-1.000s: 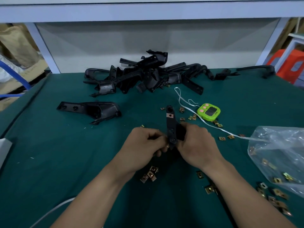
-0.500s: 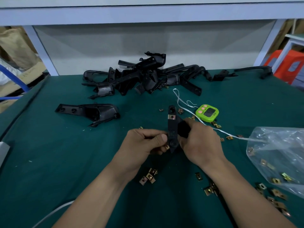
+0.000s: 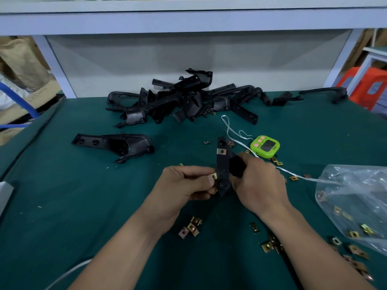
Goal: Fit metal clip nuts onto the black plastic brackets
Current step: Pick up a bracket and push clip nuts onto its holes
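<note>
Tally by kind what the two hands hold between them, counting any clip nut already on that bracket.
Brackets: 1, the black bracket held by the right hand.
Clip nuts: 2, a fitted clip nut near its upper end and a second clip nut pinched by the left hand.
Total: 3.

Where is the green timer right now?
In the head view the green timer lies on the table right of centre, just beyond the right hand, beside the white cord.

The green table point(image 3: 62, 206) bears black brackets point(image 3: 188, 101), clip nuts point(image 3: 191, 227), timer point(image 3: 265, 146), plastic bag point(image 3: 356, 195).
</note>
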`<action>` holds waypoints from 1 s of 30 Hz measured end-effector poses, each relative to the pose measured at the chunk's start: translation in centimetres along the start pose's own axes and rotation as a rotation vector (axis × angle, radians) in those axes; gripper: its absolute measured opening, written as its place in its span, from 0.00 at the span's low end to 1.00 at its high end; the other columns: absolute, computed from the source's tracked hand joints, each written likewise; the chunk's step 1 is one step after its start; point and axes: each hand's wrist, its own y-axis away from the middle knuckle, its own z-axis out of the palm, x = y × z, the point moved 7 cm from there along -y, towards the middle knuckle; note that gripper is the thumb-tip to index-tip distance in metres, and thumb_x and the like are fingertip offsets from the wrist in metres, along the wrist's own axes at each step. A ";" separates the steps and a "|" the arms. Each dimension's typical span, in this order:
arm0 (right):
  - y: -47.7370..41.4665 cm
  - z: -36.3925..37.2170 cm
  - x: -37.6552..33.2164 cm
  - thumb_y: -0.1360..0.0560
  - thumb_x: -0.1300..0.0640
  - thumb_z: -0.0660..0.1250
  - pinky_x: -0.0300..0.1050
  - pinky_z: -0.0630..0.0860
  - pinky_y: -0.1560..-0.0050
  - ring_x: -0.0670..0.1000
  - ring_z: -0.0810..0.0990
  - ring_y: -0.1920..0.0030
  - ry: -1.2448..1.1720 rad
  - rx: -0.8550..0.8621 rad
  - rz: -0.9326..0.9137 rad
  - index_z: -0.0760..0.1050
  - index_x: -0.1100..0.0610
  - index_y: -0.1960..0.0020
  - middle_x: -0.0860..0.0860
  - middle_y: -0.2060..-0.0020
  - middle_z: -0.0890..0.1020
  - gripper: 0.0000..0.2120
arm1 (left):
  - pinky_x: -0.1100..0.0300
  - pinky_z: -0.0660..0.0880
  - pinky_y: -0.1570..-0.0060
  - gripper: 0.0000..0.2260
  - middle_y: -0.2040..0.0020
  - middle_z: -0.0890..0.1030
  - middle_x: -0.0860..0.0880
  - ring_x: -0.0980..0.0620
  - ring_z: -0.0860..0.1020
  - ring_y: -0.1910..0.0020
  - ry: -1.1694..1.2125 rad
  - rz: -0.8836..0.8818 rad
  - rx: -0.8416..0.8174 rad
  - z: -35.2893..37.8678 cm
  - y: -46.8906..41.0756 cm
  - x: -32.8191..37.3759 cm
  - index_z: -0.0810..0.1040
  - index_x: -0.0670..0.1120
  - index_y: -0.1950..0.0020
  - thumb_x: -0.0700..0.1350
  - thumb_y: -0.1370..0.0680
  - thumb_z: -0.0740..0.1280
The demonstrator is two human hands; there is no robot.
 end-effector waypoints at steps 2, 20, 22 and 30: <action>0.0 0.0 0.0 0.30 0.47 0.73 0.47 0.66 0.63 0.60 0.80 0.57 0.001 -0.001 -0.012 0.73 0.43 0.50 0.46 0.62 0.81 0.12 | 0.64 0.79 0.62 0.06 0.59 0.86 0.42 0.53 0.83 0.64 -0.019 0.004 -0.007 0.1 0.0 0.0 0.87 0.41 0.50 0.35 0.23 0.71; 0.0 -0.2 0.0 0.32 0.46 0.74 0.45 0.63 0.65 0.58 0.81 0.59 0.028 0.057 -0.025 0.76 0.43 0.48 0.43 0.69 0.72 0.14 | 0.64 0.75 0.70 0.13 0.64 0.85 0.40 0.50 0.81 0.70 -0.101 0.048 0.145 0.2 -0.1 -0.5 0.86 0.43 0.63 0.47 0.21 0.71; 0.0 -0.2 -0.1 0.32 0.46 0.75 0.44 0.63 0.65 0.58 0.81 0.59 0.029 0.062 -0.024 0.77 0.43 0.47 0.44 0.67 0.77 0.15 | 0.63 0.75 0.71 0.13 0.64 0.85 0.40 0.50 0.80 0.71 -0.099 0.061 0.164 0.2 -0.1 -0.5 0.86 0.42 0.63 0.47 0.21 0.71; -0.1 -0.2 0.3 0.31 0.45 0.74 0.41 0.60 0.70 0.57 0.79 0.62 0.001 0.056 0.027 0.76 0.42 0.48 0.42 0.70 0.74 0.13 | 0.65 0.75 0.70 0.12 0.65 0.85 0.42 0.50 0.82 0.70 -0.030 0.064 0.218 0.1 -0.1 -0.7 0.85 0.39 0.59 0.46 0.21 0.71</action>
